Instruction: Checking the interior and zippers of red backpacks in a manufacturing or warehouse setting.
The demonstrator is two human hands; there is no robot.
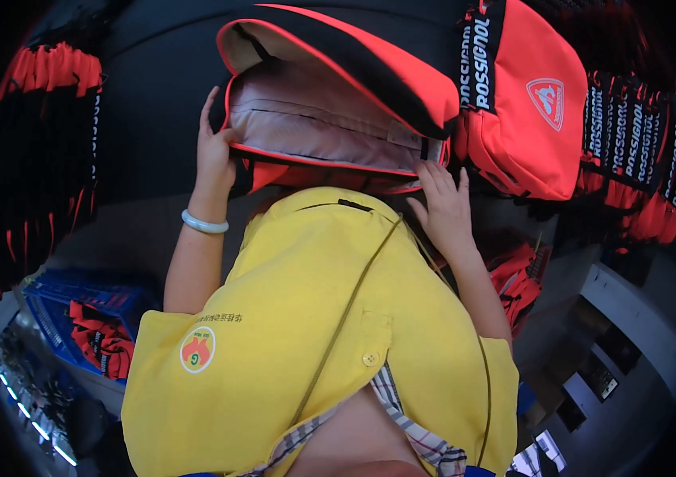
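In front of me an orange-red and black bag [318, 127] lies with its flap [362, 56] raised, showing a pale grey lining and a small white label inside. My left hand [215, 159] is at the bag's left side. Its thumb touches the rim, while the visible fingers stretch upward along the outside, apart from the thumb. At the near right corner, my right hand [447, 208] rests its fingertips on the bag's edge. Its fingers are extended and the thumb stands away from them.
A finished-looking orange-red and black bag [540, 103] lies close on the right, with a row of similar pieces [632, 143] beyond it. Stacked black and red pieces [48, 151] stand at the left. Below left, a blue crate [52, 318] holds red and black straps.
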